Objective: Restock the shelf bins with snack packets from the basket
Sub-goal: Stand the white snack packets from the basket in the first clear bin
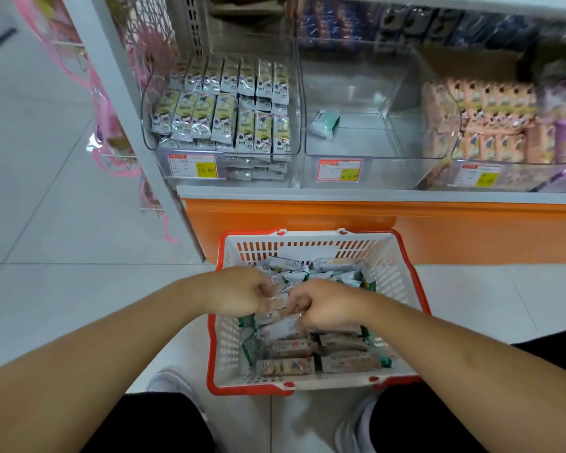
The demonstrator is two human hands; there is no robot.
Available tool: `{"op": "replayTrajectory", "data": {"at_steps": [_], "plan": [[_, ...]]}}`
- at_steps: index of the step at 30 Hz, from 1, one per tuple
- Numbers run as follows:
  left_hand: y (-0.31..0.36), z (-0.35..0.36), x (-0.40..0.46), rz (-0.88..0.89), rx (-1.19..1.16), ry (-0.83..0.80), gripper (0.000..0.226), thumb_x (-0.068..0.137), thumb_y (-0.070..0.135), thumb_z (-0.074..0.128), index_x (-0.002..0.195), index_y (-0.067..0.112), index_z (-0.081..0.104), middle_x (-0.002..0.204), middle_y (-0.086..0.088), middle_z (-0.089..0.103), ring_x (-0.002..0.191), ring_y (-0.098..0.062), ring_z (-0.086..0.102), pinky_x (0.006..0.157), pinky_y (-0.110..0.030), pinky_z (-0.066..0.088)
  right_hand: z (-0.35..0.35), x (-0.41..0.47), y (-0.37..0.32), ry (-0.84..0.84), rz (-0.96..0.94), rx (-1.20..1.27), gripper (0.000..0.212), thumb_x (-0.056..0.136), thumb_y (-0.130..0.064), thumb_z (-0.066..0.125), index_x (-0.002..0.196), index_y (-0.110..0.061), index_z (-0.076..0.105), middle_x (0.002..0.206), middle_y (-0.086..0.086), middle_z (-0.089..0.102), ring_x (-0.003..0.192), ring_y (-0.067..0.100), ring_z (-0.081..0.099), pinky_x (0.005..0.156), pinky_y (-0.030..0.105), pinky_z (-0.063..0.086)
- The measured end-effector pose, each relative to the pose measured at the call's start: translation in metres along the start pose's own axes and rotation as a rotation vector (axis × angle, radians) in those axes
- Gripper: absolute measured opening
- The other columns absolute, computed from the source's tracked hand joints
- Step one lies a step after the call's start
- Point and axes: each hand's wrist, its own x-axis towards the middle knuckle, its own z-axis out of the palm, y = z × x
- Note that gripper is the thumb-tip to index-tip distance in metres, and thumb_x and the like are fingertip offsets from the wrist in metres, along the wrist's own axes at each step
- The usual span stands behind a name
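Both hands, left hand [242, 291] and right hand [321, 305], grip packets [288, 349] mid-basket [307, 241]; middle bin [373, 148] holds one packet [324, 124], restock barely begun.

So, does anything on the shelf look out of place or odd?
Yes: the middle bin holds only one green-and-white packet, lying tilted at its left side, while the bins on both sides are packed in rows.

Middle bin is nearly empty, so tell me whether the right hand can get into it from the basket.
Probably yes: the middle bin is open-topped with one green packet inside, and nothing stands between it and the right hand.
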Motion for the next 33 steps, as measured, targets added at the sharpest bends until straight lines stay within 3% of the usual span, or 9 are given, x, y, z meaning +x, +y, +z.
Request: {"op": "replayTrajectory", "data": {"at_steps": [4, 8, 11, 15, 18, 22, 27, 31, 33], "plan": [[0.031, -0.021, -0.018, 0.131, -0.197, 0.072, 0.056, 0.080, 0.065, 0.076, 0.127, 0.038, 0.061, 0.113, 0.021, 0.067, 0.106, -0.002, 0.065, 0.102, -0.035, 0.053, -0.060, -0.037, -0.031, 0.146, -0.084, 0.069, 0.017, 0.096, -0.031, 0.068, 0.105, -0.017, 0.072, 0.088, 0.003, 0.071, 0.073, 0.012, 0.064, 0.068, 0.032, 0.048], [0.053, -0.036, -0.042, 0.175, -0.447, 0.234, 0.045, 0.083, 0.042, 0.085, 0.121, 0.031, 0.063, 0.108, 0.012, 0.072, 0.097, -0.014, 0.073, 0.094, -0.040, 0.059, -0.092, -0.069, -0.045, 0.248, -0.124, 0.165, 0.036, 0.102, -0.051, 0.060, 0.098, -0.018, 0.073, 0.075, 0.008, 0.071, 0.061, 0.014, 0.064, 0.059, 0.030, 0.049], [0.058, -0.044, -0.052, 0.206, -0.641, 0.274, 0.027, 0.090, 0.025, 0.080, 0.115, 0.021, 0.069, 0.106, 0.000, 0.077, 0.098, -0.019, 0.074, 0.084, -0.034, 0.061, -0.100, -0.081, -0.051, 0.304, -0.211, 0.364, 0.043, 0.108, -0.049, 0.050, 0.100, -0.009, 0.066, 0.070, 0.005, 0.068, 0.060, 0.020, 0.062, 0.057, 0.034, 0.049], [0.057, -0.057, -0.056, 0.165, -0.923, 0.408, 0.025, 0.091, 0.018, 0.078, 0.115, 0.013, 0.071, 0.104, -0.007, 0.078, 0.098, -0.023, 0.074, 0.070, -0.022, 0.057, -0.107, -0.087, -0.063, 0.646, -0.323, 0.341, 0.016, 0.100, -0.035, 0.065, 0.112, -0.028, 0.058, 0.110, -0.007, 0.065, 0.092, 0.016, 0.068, 0.077, 0.037, 0.056], [0.055, -0.068, -0.054, 0.145, -1.050, 0.480, 0.033, 0.089, 0.018, 0.081, 0.116, 0.005, 0.068, 0.107, -0.018, 0.076, 0.092, -0.031, 0.071, 0.072, -0.030, 0.061, -0.103, -0.093, -0.068, 0.640, -0.449, 0.024, 0.046, 0.088, -0.043, 0.078, 0.124, -0.039, 0.051, 0.131, -0.023, 0.043, 0.122, -0.002, 0.050, 0.097, 0.029, 0.048], [0.055, -0.077, -0.053, 0.140, -1.123, 0.498, 0.039, 0.086, 0.017, 0.083, 0.117, 0.003, 0.065, 0.103, -0.027, 0.072, 0.079, -0.024, 0.066, 0.071, -0.033, 0.061, -0.098, -0.089, -0.074, 0.663, -0.462, -0.083, 0.061, 0.084, -0.047, 0.084, 0.130, -0.037, 0.044, 0.142, -0.027, 0.031, 0.133, 0.002, 0.041, 0.109, 0.030, 0.042], [0.055, -0.093, -0.056, 0.146, -0.959, 0.559, 0.026, 0.094, 0.032, 0.075, 0.113, 0.015, 0.069, 0.098, -0.016, 0.075, 0.082, -0.024, 0.072, 0.079, -0.036, 0.063, -0.105, -0.084, -0.084, 0.726, -0.443, 0.001, 0.054, 0.083, -0.047, 0.084, 0.120, -0.044, 0.044, 0.131, -0.033, 0.041, 0.118, -0.011, 0.042, 0.094, 0.018, 0.041], [0.033, -0.110, -0.062, 0.128, -0.211, 0.833, 0.030, 0.102, 0.052, 0.051, 0.124, 0.035, 0.064, 0.118, 0.015, 0.068, 0.110, -0.006, 0.063, 0.099, -0.034, 0.051, -0.123, -0.078, -0.096, 0.776, -0.416, 0.022, 0.056, 0.084, -0.044, 0.085, 0.123, -0.044, 0.045, 0.119, -0.035, 0.042, 0.110, -0.017, 0.042, 0.083, 0.010, 0.037], [0.018, -0.118, -0.067, 0.080, 0.083, 0.926, 0.043, 0.104, 0.051, 0.044, 0.141, 0.032, 0.054, 0.136, 0.011, 0.059, 0.125, -0.012, 0.054, 0.105, -0.033, 0.046, -0.136, -0.072, -0.104, 0.801, -0.418, 0.015, 0.056, 0.085, -0.043, 0.085, 0.125, -0.043, 0.047, 0.119, -0.033, 0.042, 0.108, -0.012, 0.046, 0.082, 0.012, 0.037]]}}
